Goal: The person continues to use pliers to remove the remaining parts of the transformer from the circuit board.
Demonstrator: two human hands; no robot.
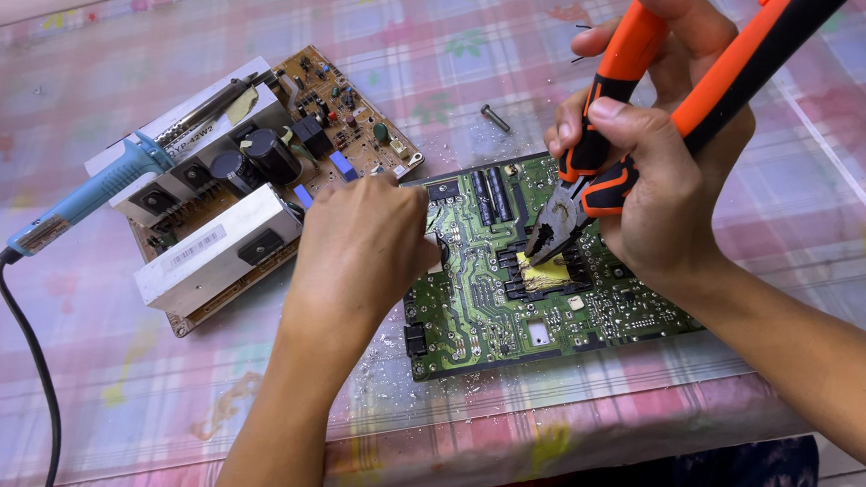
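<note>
A green circuit board [477, 311] lies flat near the table's front edge. My left hand [363, 243] rests fisted on the board's left end, pressing it down. My right hand [663, 149] grips orange-and-black pliers [643, 70]. The plier jaws [550, 234] point down at a yellow component [545, 273] in the middle of the board, touching or just above it. Whether the jaws pinch it is unclear.
A brown power board [277, 153] with white heat sinks and black capacitors lies at the left. A blue-handled soldering iron [99, 189] rests across it, its black cord [36, 378] trailing off the front edge. A loose screw [495, 118] lies behind the green board on the plaid tablecloth [110, 364].
</note>
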